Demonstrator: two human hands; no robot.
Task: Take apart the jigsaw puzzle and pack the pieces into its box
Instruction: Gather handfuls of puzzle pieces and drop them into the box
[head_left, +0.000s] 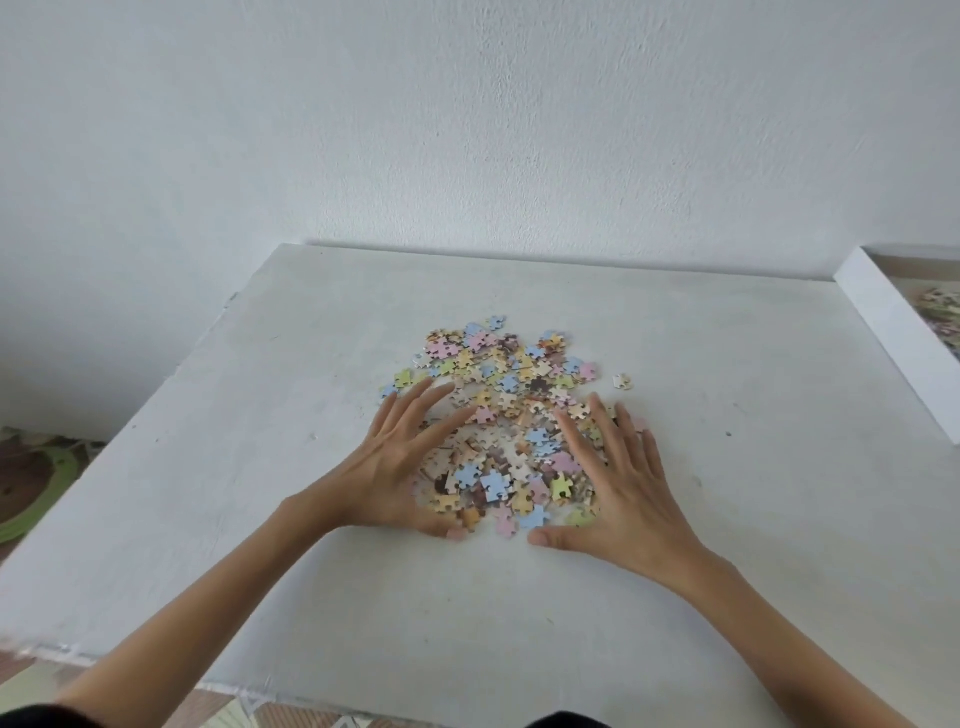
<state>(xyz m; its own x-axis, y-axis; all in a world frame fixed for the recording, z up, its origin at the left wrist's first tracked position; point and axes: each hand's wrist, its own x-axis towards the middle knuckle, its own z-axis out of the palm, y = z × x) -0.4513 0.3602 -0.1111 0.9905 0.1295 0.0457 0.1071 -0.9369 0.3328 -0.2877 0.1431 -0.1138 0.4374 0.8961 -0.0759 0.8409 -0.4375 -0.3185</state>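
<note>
A loose heap of pastel jigsaw pieces (511, 395) lies in the middle of the white table (727, 519). My left hand (395, 462) rests flat at the heap's left edge, fingers spread and pointing up-right. On the heap's right side my right hand (618, 488) lies flat with fingers apart, its thumb stretched along the near edge. Both palms cup the near part of the pile; neither hand grips a piece. One stray piece (622, 382) lies just right of the heap. The white puzzle box (893, 332) stands at the far right edge, with pieces inside.
A white wall rises right behind the table. At the left, beyond the table's edge, a green and brown floor mat (31, 483) shows below. The table's near edge runs along the bottom of the view.
</note>
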